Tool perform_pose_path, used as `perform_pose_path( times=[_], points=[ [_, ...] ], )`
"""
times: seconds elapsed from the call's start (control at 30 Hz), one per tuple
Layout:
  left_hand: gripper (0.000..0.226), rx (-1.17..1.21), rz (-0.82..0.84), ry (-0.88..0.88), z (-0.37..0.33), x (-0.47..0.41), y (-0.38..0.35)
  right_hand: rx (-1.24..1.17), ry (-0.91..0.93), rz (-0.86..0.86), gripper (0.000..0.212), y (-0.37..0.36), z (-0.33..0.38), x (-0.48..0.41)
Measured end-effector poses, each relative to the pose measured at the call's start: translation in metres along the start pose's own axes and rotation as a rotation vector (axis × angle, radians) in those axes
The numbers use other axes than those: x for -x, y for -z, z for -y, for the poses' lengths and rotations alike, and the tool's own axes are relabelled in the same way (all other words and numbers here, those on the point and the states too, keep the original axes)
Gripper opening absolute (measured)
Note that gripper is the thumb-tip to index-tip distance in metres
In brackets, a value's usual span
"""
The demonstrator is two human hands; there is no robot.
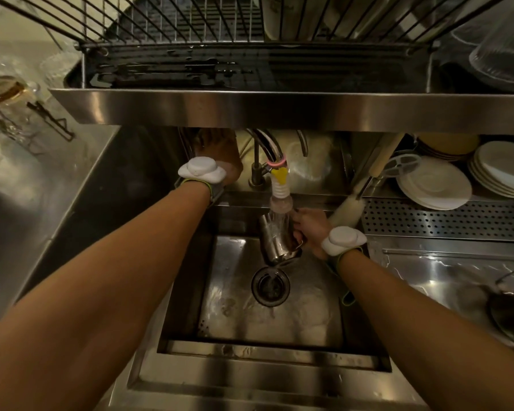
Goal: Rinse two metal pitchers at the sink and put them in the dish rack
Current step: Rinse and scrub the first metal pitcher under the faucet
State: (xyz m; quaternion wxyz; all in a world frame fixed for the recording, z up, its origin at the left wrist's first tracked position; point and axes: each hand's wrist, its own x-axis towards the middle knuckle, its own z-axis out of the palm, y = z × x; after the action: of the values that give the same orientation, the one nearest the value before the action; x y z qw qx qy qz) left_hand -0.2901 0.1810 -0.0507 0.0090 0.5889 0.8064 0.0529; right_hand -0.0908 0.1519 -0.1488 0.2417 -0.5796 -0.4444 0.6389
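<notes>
A metal pitcher (276, 238) hangs tilted over the sink (279, 315), right under the faucet nozzle (280, 200), with water running over it and down to the drain (270, 287). My right hand (309, 229) grips the pitcher by its handle side. Behind the faucet, my left hand (220, 155) reaches up under the steel shelf; its fingers are hidden there, so what it touches cannot be made out. The wire dish rack (190, 34) sits on the shelf above the sink. No second pitcher is visible.
The steel shelf edge (279, 105) overhangs the sink at the back. Stacked white plates (433, 185) and a bottle brush (347, 209) lie to the right on a perforated tray (445, 221). Glass jars (9, 105) stand at the left; a dark pan (511, 310) at far right.
</notes>
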Motion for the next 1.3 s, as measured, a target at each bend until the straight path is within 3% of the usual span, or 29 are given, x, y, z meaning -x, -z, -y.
perform_pose_path(
  times=[0.6,0.77,0.83,0.9,1.13,1.23,1.3],
  points=[
    [0.039,0.245,-0.036,-0.080,0.004,0.018,-0.003,-0.061,0.044,-0.062,0.027,-0.005,0.003,0.016],
    [0.040,0.330,-0.201,-0.102,0.011,0.053,-0.022,-0.018,0.054,-0.088,0.022,-0.003,0.004,0.022],
    [0.039,0.285,-0.077,-0.024,0.015,0.068,-0.036,-0.004,0.068,-0.102,0.026,-0.002,0.001,0.024],
    [0.040,0.325,0.147,0.052,0.018,0.080,-0.049,0.001,0.068,-0.095,0.028,-0.003,-0.002,0.027],
    [0.057,0.945,0.890,0.331,0.002,0.123,-0.062,-0.189,-0.006,-0.154,0.024,-0.005,-0.008,0.031],
    [0.039,1.251,0.976,0.399,-0.008,0.129,-0.066,-0.207,-0.039,-0.203,0.029,-0.004,-0.011,0.028],
    [0.031,1.287,0.989,0.385,-0.013,0.127,-0.065,-0.033,-0.044,-0.192,0.035,-0.002,-0.011,0.025]
  ],
)
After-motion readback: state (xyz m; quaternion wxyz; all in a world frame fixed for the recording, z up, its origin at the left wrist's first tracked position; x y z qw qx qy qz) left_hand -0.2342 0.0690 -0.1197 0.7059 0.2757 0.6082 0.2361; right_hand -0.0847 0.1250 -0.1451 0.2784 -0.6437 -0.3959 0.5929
